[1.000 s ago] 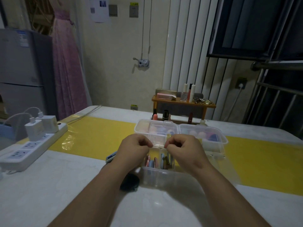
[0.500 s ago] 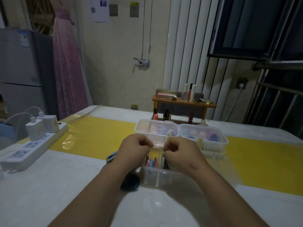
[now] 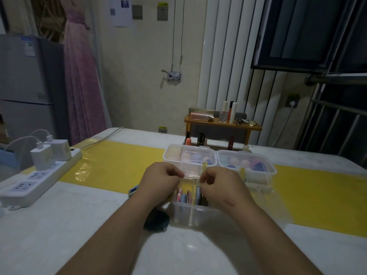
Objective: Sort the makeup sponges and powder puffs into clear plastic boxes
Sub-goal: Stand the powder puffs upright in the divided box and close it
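Observation:
A clear plastic box (image 3: 190, 215) stands on the table in front of me with several round powder puffs (image 3: 183, 196) set on edge inside. My left hand (image 3: 158, 181) and my right hand (image 3: 222, 183) each pinch the lower edge of a clear lid (image 3: 189, 167), held above that box's far side. Behind it stand two closed clear boxes side by side. The left one (image 3: 172, 155) and the right one (image 3: 264, 171) each hold several coloured makeup sponges. A dark puff (image 3: 156, 222) lies on the table left of the near box, partly under my left forearm.
A white power strip (image 3: 35, 179) with two chargers lies at the left. A small wooden shelf (image 3: 222, 124) with cosmetics stands behind the boxes. A yellow strip (image 3: 317, 197) crosses the white table. A small blue object (image 3: 132, 190) pokes out beside my left wrist.
Both hands have kept their pinch on the lid and have barely shifted.

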Demonstrator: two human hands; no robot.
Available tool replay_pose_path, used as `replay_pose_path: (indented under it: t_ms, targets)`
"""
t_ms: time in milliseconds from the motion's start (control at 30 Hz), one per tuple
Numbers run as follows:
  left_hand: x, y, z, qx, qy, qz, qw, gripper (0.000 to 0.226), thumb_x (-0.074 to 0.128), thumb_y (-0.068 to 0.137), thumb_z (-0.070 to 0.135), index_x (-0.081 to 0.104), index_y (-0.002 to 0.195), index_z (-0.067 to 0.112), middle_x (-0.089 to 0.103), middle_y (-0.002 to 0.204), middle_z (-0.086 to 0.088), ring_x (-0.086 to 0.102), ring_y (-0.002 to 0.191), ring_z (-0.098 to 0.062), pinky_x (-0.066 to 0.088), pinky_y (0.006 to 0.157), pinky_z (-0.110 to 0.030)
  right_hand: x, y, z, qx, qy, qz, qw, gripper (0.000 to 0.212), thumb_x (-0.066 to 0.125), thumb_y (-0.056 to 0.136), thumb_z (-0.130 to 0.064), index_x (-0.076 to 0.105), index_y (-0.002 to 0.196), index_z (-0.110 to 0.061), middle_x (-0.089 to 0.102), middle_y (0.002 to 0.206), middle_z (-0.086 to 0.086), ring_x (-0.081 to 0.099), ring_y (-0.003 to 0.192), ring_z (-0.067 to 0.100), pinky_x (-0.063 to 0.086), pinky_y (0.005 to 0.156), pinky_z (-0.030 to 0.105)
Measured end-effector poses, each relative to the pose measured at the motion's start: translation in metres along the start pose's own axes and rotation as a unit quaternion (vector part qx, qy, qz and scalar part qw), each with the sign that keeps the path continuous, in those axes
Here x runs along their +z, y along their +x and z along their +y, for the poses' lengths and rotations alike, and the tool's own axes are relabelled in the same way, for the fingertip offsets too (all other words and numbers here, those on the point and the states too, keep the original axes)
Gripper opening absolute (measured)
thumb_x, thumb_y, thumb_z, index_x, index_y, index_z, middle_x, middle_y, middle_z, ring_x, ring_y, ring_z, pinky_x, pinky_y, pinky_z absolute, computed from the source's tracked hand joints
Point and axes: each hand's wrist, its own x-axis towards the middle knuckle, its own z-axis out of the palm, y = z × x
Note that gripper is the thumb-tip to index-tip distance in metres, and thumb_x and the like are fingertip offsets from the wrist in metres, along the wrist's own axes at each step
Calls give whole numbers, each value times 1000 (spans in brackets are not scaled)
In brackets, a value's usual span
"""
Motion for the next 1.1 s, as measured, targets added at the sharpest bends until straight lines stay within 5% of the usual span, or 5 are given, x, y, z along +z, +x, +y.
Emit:
replay_pose_path:
  t_ms: [233,367,700,933,1100]
  targets:
    - [-3,-1,2,-9,8,-7,1000,25,64,81,0,77,74,21,68,70,5,62,67,-13,48,62,-26,1,2,0,12,-45,28,999,10,66,89,-26,74,93,-30,56,101,-9,56,90,11,50,76,26]
    - [-12,1,-1,13,40,0,999,26,66,83,5,77,77,28,72,79,9,65,76,-6,44,60,-17,-1,5,3,58,-13,-33,998,14,64,92,-23,77,91,-25,70,85,-7,62,81,9,56,79,31]
    - [-31,12,-10,-25,95,107,989,46,46,76,-6,77,90,26,72,97,3,64,88,-20,56,79,-37,-3,5,6,39,80,-14,996,12,63,94,-22,64,84,-28,64,86,-6,61,83,11,55,79,31]
    - [-30,11,-11,-39,279,68,957,38,54,80,8,74,104,30,71,110,4,60,106,-22,46,97,-36,-3,8,7,54,51,-50,996,16,63,94,-18,71,87,-30,67,91,-7,61,89,10,56,86,34]
    - [-28,11,-11,-55,353,39,933,29,54,79,12,71,93,31,69,94,7,56,91,-18,40,90,-35,-4,7,9,40,97,-11,994,19,56,96,-16,66,87,-30,65,95,-6,59,88,9,51,77,26]
